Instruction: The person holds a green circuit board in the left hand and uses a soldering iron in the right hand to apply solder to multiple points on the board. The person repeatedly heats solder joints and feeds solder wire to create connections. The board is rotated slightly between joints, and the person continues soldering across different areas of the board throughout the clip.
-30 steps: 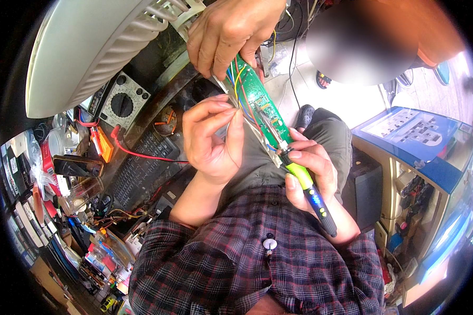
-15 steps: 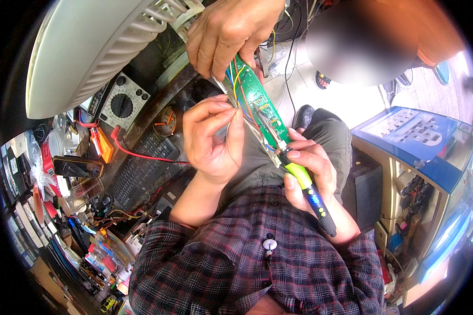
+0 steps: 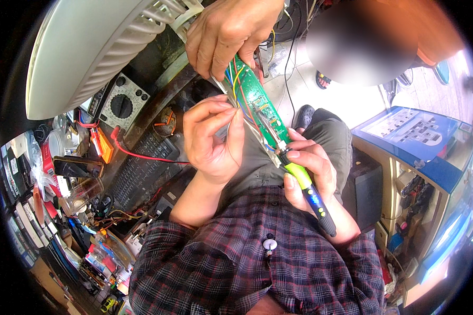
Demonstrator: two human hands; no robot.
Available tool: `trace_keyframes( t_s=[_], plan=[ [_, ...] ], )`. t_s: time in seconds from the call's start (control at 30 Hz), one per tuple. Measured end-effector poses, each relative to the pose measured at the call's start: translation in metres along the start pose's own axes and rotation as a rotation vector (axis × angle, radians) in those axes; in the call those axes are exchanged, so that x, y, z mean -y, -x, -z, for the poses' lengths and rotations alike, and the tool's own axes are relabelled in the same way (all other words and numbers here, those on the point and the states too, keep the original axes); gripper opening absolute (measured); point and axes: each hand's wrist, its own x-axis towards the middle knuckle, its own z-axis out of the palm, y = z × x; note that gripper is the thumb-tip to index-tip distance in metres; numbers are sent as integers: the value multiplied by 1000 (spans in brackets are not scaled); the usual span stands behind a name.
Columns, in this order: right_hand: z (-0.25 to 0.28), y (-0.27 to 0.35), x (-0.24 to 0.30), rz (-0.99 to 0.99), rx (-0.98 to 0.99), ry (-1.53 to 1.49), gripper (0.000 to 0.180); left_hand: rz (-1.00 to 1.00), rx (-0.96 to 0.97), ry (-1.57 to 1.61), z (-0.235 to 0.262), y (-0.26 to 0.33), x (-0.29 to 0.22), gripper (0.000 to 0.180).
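Seen from above, at centre frame: long green circuit board (image 3: pixel 257 107) slanting from upper centre down toward the middle, trailing coloured wires (image 3: pixel 240 97). Right hand (image 3: pixel 307 170) clenched around a yellow-green and black soldering iron (image 3: pixel 305 189), tip laid against the board's lower end. Left hand (image 3: pixel 213 139) pinched on a thin strand of wire just left of the board, thumb and fingers closed together. Another person's hand (image 3: pixel 228 31) gripped the board's upper end from the top of the frame.

At right: blue, flat, rectangular box (image 3: pixel 412 131) with a pale printed panel, lying on a wooden shelf unit (image 3: pixel 399 194) whose open compartments held small mixed parts, too small to identify. At upper left: large white curved housing (image 3: pixel 89 50); below it a grey multimeter (image 3: pixel 123 102) with a round dial, a red lead, and a dark keyboard (image 3: pixel 139 168) on the crowded tabletop (image 3: pixel 89 210). Along the left edge: clear jar (image 3: pixel 81 191) and rows of small coloured packets, contents unclear.
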Motion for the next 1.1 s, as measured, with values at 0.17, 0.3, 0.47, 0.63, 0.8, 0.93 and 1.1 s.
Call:
trace_keyframes(
  t_s=[0.17,0.3,0.47,0.63,0.8,0.93,1.1],
  plan=[
    [0,0,-1,3,0,1,39,8,-3,12,-1,1,0,16],
    [0,-1,0,5,4,-4,39,13,2,0,0,1,-1,16],
    [0,1,-2,9,2,-2,39,12,-5,8,-1,1,-1,16],
    [3,4,-1,4,43,0,37,13,-15,18,0,1,1,15],
    [2,4,0,-6,34,-18,37,7,-8,16,0,0,0,15],
    [2,4,-1,-2,28,-19,37,11,-5,13,0,1,0,16],
    [0,2,-2,18,-14,-17,37,13,0,9,-1,1,0,15]
  ],
)
